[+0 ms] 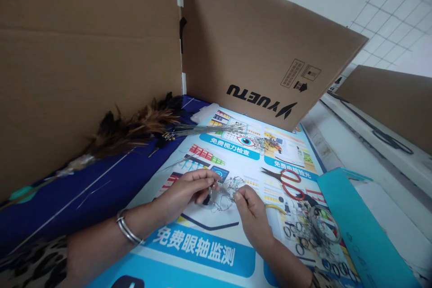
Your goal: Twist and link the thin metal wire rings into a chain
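Holding the tangle of thin wire [227,194] between two hands, the person seems to be at the step of separating or arranging its fine strands, though the exact work is too small to tell. The tangle is above the printed sheet [168,264], just in front of the person, and I cannot tell whether its lower loops touch the paper. The left hand [198,184] has a narrow grip, with thumb and forefinger pinching one side of it; the right hand [251,210] pinches the opposite edge, also narrow. In my judgement, the next move calls for a light pull by the fingertips, with one side kept steady (such thin wire could easily bend or knot more). Near the right hand lie the scissors [281,177], unheld, with red handles, and closer to the person a heap of rings and coiled wire [312,227], beside the turquoise box [366,229]. Farther out, a bundle of straight wires [209,129] points toward the brown feathers [135,123], and the cardboard panel [249,45] stands behind.
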Tool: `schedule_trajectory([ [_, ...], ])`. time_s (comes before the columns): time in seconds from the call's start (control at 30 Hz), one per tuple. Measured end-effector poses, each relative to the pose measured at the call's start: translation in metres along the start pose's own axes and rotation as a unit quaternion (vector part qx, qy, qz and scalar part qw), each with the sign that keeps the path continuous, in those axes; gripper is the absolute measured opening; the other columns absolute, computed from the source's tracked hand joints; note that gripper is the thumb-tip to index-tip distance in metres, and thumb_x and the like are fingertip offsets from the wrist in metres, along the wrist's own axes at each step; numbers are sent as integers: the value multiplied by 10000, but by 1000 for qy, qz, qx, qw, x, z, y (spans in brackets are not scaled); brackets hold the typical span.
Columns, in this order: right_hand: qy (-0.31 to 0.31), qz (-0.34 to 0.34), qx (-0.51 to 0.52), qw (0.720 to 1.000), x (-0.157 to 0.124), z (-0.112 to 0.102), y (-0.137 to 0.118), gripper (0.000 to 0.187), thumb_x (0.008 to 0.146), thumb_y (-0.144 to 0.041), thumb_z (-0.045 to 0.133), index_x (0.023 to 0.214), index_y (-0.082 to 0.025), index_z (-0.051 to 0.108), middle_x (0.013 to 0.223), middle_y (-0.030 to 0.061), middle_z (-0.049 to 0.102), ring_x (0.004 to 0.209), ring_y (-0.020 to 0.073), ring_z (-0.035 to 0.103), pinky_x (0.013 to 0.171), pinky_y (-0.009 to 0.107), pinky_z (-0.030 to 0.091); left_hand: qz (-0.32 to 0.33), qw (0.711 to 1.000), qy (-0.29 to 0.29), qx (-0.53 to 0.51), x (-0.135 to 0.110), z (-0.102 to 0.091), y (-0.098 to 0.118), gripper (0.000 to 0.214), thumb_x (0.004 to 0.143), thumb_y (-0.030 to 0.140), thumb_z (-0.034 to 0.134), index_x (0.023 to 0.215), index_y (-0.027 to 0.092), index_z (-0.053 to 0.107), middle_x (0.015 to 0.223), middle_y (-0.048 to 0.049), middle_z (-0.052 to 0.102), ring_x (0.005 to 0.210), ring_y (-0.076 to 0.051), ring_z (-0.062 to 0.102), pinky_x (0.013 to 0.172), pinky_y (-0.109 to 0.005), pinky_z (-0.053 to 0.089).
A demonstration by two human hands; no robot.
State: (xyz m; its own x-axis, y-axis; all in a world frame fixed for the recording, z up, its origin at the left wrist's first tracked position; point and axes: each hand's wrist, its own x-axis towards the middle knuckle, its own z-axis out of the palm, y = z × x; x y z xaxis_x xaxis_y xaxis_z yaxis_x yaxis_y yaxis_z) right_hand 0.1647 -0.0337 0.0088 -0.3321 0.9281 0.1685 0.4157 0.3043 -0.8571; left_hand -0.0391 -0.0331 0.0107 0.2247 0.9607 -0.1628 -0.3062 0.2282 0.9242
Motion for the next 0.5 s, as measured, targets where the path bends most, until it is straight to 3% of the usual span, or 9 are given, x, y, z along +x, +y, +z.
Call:
schedule_trajectory([
  [0.5, 4, -32, 5, 999, -1, 0, -3, 205, 930, -282, 418, 746, -200, 457, 757, -2, 468, 734, 148, 449, 680, 269, 368, -22, 1000, -9, 11, 0, 2, 1, 241, 822, 306, 579, 996, 141, 594, 782, -26, 620, 443, -37, 390, 468, -192, 262],
])
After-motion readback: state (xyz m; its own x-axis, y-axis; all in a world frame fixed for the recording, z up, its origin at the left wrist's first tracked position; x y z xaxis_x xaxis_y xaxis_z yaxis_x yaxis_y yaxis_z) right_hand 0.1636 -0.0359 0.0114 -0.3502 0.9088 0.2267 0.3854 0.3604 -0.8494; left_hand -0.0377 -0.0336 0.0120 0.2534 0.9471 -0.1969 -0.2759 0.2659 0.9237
